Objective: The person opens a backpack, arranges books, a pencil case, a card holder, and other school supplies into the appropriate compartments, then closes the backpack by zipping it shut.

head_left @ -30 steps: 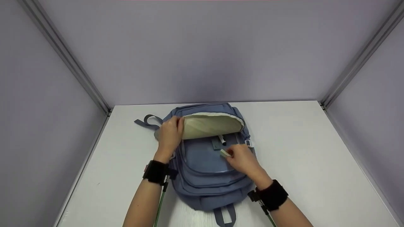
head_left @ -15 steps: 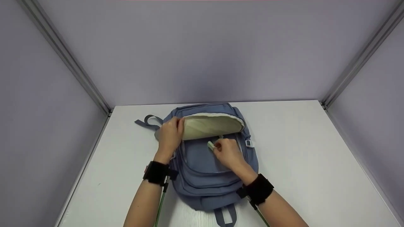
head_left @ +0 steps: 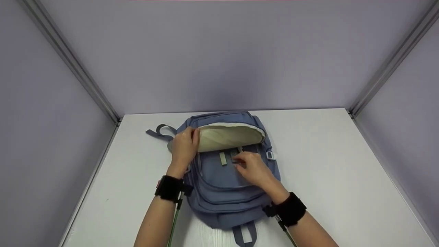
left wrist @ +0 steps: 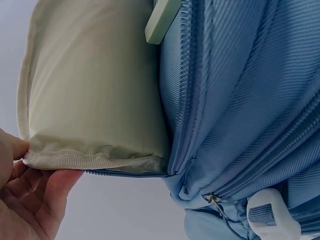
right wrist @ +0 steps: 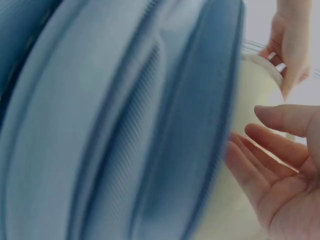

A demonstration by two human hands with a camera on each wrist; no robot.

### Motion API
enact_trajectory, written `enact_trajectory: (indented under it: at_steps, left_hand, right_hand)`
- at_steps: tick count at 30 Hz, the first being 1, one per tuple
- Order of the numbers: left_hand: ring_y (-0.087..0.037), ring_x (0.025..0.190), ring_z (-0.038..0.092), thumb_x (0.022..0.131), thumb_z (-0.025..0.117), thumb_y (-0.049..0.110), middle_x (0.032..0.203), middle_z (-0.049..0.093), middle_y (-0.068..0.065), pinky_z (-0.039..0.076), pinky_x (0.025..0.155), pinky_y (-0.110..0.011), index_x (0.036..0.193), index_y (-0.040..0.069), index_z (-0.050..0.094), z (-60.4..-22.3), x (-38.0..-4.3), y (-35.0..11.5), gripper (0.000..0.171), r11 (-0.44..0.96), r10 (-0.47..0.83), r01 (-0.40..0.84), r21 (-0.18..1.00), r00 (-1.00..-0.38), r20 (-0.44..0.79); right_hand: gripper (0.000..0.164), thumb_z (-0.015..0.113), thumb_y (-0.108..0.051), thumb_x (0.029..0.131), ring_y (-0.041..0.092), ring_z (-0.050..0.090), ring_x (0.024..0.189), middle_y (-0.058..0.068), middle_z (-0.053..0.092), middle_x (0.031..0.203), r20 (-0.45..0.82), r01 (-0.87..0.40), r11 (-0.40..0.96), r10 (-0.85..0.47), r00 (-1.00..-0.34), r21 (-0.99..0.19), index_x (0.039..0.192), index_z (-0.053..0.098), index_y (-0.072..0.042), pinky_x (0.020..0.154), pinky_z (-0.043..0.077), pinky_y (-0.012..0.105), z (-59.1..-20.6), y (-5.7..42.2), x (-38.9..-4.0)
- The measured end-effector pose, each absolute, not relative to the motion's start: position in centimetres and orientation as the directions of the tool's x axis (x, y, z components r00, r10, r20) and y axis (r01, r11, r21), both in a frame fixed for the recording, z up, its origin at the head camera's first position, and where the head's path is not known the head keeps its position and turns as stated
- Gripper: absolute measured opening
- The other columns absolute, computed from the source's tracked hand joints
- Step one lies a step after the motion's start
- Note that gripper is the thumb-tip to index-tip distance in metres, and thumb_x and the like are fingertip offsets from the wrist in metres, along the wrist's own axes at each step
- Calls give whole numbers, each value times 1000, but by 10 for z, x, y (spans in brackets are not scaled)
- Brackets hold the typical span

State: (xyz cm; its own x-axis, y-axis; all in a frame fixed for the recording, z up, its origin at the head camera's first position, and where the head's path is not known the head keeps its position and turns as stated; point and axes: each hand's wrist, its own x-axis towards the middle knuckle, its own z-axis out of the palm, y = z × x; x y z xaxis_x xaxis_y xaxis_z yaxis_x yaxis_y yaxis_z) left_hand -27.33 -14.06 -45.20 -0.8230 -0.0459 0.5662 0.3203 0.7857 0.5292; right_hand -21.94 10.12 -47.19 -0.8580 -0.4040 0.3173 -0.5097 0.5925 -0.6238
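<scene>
A blue backpack lies on the white table, its front pocket unzipped and the cream-lined flap folded up. My left hand pinches the flap's left edge between thumb and fingers, as the left wrist view also shows. On the blue cloth below the flap rests a small pale green block; its end shows in the left wrist view. To its right is my right hand, thumb apart from the fingers and nothing between them. Partly behind those fingers are a flat grey-green piece and a white pen-like thing.
A loose strap sticks out on the backpack's left, and another strap at its near end. A white buckle sits on the right side. Grey panels stand around the white table.
My right hand moved left with the pale green block, let it go on the blue cloth, and has drawn back slightly right. The left hand keeps its hold on the flap.
</scene>
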Motion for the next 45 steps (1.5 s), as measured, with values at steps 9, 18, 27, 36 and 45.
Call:
enact_trajectory:
  at_steps: [9, 18, 27, 36, 45]
  left_hand:
    - [-27, 60, 64, 99, 60, 19, 72, 68, -10, 50, 55, -43, 86, -1, 69, -452, -269, -142, 25, 781, -7, 367, 506, -804, 595]
    - [-18, 55, 58, 97, 61, 18, 66, 63, -5, 47, 52, -38, 82, 2, 67, -454, -257, -141, 23, 736, 6, 419, 531, -789, 614]
    - [-13, 61, 59, 96, 64, 27, 71, 63, -1, 49, 58, -33, 85, 7, 67, -454, -239, -144, 23, 658, 47, 415, 629, -856, 516]
    - [-11, 63, 56, 95, 63, 43, 74, 60, 4, 47, 60, -34, 99, 8, 67, -453, -230, -141, 36, 621, 148, 422, 661, -891, 430]
    - [-30, 116, 59, 92, 59, 57, 128, 61, -12, 46, 93, -49, 138, 11, 55, -463, -213, -120, 65, 657, 416, 458, 599, -883, 217]
  right_hand:
    - [5, 72, -2, 88, 13, 64, 75, 6, 67, 89, 616, -600, 611, -222, -756, -517, 93, 72, -2, 63, 52, 29, -447, 131, -223]
    - [26, 64, -12, 96, 27, 60, 101, 14, 62, 111, 620, -505, 709, -122, -775, -492, 120, 67, -2, 83, 50, 41, -446, 147, -238]
    - [22, 73, -8, 89, 27, 64, 98, 13, 66, 106, 498, -434, 710, -135, -857, -554, 109, 69, -1, 82, 50, 42, -452, 151, -238]
    - [18, 77, 7, 76, 20, 66, 76, 6, 67, 83, 550, -471, 724, -151, -821, -504, 83, 66, -6, 64, 52, 36, -460, 154, -229]
    - [28, 80, 14, 64, 23, 64, 71, 4, 64, 81, 658, -592, 744, -283, -698, -310, 75, 66, -7, 62, 52, 37, -480, 155, -208]
